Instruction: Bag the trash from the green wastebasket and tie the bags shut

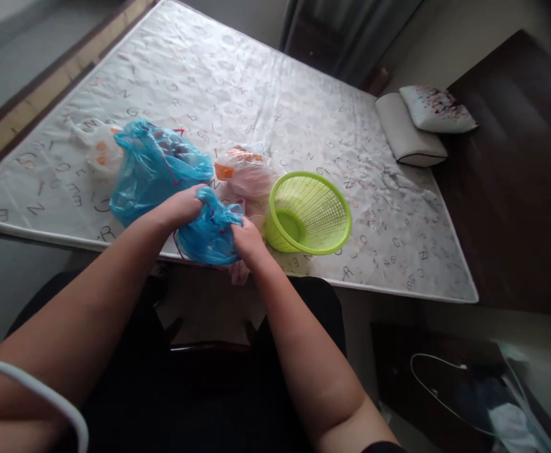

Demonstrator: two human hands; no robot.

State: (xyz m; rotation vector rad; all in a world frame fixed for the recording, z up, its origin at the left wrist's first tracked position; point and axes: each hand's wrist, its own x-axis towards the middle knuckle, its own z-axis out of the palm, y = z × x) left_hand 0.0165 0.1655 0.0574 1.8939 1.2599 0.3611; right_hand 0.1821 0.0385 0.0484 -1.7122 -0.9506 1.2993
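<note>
Between my hands is a crumpled blue plastic bag (pixel 209 233) at the near edge of the mattress. My left hand (pixel 189 204) is closed on its upper left part, and my right hand (pixel 247 239) grips its upper right. My fingertips are partly hidden in the folds. Just beyond my left hand stands a larger blue plastic bag (pixel 143 176), its top gaping and dark shapes showing inside. A clear pinkish plastic bag (pixel 247 176) with orange patches lies past my right hand. Beside it a green plastic basket (pixel 320 217) tilts with its mouth toward me.
A white bag with orange marks (pixel 100 148) lies at the left behind the larger blue bag. The letter-patterned mattress (pixel 199 75) fills the middle. Two pillows, one flowered (pixel 438 110) and one plain (pixel 407 135), lie at the far right by a dark headboard (pixel 516 176).
</note>
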